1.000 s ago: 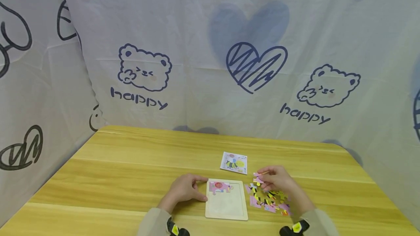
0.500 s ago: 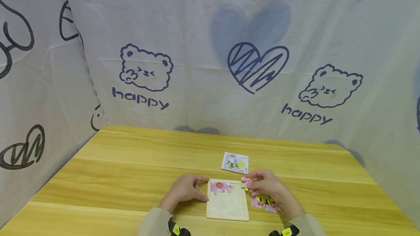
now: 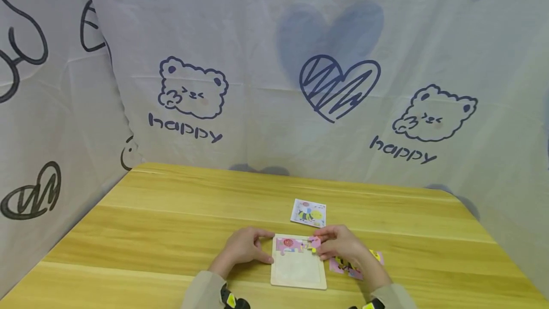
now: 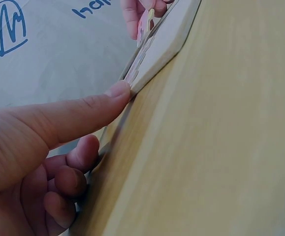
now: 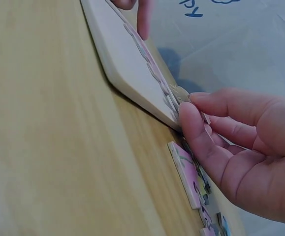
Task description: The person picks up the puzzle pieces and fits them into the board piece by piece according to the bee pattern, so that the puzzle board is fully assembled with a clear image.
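Observation:
A shallow pale puzzle tray (image 3: 298, 270) lies on the table, with pink jigsaw pieces (image 3: 288, 244) joined along its far left edge. My left hand (image 3: 243, 247) touches the tray's left side with an outstretched thumb; its index finger reaches the far left corner. In the left wrist view, the other fingers hang loosely bent beside the tray. My right hand (image 3: 343, 244) pinches a pink and yellow jigsaw piece (image 3: 314, 241) between thumb and index finger. That piece is over the tray's far right corner, close to the joined ones; whether it touches them I cannot tell.
Several loose jigsaw pieces (image 3: 348, 267) lie right of the tray, partly hidden under my right forearm. Behind the tray is a small picture card (image 3: 310, 213) showing a bee. A printed cloth (image 3: 257, 108) hangs beyond the wooden table (image 3: 171, 223).
My right hand has carried the pinched piece leftward, from above the loose pieces to the tray's far right corner. My left hand has stayed at the tray's left side.

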The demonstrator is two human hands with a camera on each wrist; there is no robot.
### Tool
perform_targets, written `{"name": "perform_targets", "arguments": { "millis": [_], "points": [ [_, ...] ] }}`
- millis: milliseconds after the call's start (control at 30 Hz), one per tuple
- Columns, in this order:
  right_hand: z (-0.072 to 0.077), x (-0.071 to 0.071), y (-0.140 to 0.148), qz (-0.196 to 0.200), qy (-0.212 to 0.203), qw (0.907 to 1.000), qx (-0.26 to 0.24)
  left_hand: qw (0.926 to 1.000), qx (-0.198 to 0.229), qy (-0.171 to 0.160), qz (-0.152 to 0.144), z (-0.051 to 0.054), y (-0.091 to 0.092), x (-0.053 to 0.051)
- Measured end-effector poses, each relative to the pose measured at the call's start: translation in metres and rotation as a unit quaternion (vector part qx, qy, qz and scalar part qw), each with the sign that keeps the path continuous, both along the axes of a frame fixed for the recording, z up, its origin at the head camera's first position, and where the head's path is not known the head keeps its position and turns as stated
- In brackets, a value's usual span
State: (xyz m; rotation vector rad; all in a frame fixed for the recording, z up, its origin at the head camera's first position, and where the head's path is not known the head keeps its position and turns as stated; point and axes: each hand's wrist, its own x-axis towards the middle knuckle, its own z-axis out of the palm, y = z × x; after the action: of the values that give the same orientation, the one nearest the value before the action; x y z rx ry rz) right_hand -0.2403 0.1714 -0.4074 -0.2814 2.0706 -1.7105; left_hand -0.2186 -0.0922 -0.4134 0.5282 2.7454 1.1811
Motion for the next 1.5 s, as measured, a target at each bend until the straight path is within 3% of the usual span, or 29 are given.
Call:
{"name": "perform_targets", "arguments": {
  "millis": [933, 1500],
  "points": [
    [0.003, 0.008, -0.01, 0.007, 0.073, 0.9957, 0.057, 1.0, 0.001, -0.007, 0.0, 0.001, 0.0, 0.0],
    [0.003, 0.009, -0.015, -0.005, 0.154, 0.9799, 0.126, 1.0, 0.0, -0.002, 0.001, 0.001, 0.0, 0.001]
  ]
}}
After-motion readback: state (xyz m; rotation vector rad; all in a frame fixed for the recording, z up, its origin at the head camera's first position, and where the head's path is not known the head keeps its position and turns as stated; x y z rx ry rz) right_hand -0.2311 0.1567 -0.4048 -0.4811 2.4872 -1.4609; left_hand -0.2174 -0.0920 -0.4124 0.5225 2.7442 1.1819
